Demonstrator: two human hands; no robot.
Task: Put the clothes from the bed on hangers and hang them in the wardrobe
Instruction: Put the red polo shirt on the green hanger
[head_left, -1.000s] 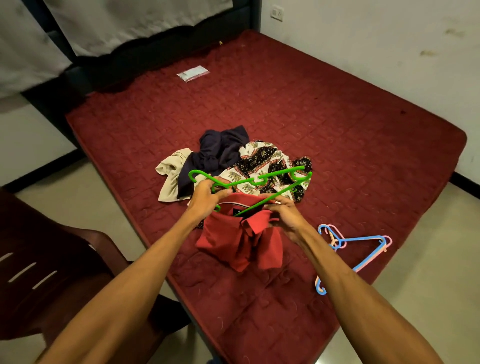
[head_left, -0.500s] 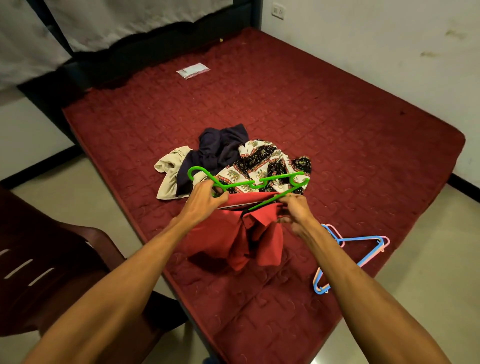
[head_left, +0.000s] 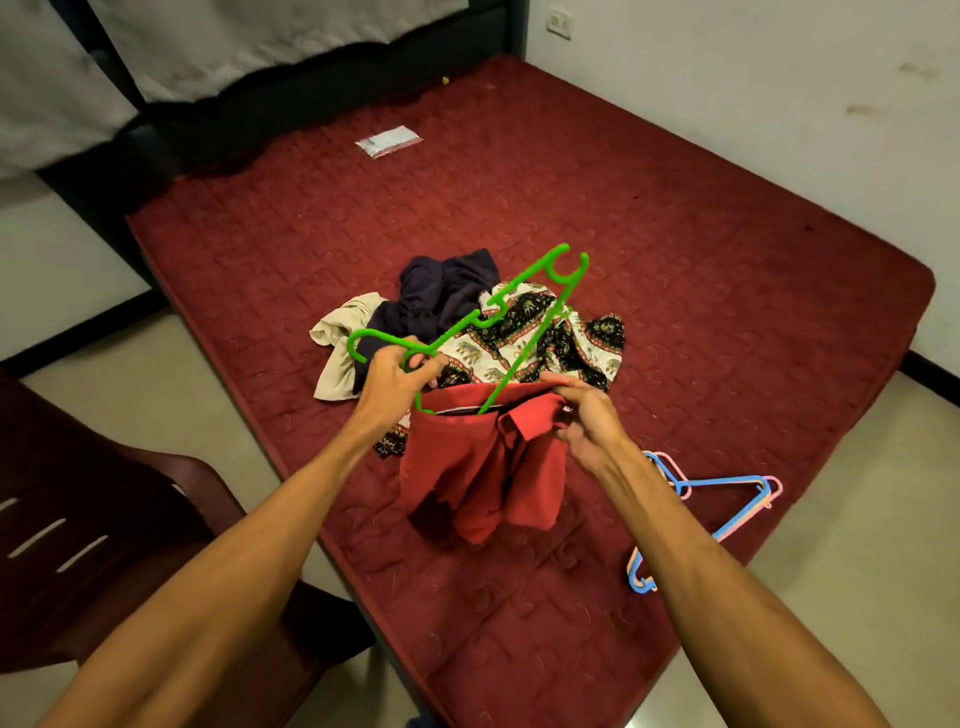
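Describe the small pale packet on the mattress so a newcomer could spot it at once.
Start at the red mattress and look to its far end, by the dark headboard. The packet lies flat there, alone, well beyond the clothes pile. Unlike that crumpled cloth, it is small, whitish and rectangular.

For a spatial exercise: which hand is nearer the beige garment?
Left. The left hand, gripping the green hanger, is just beside the beige garment; the right hand holds the red shirt farther away.
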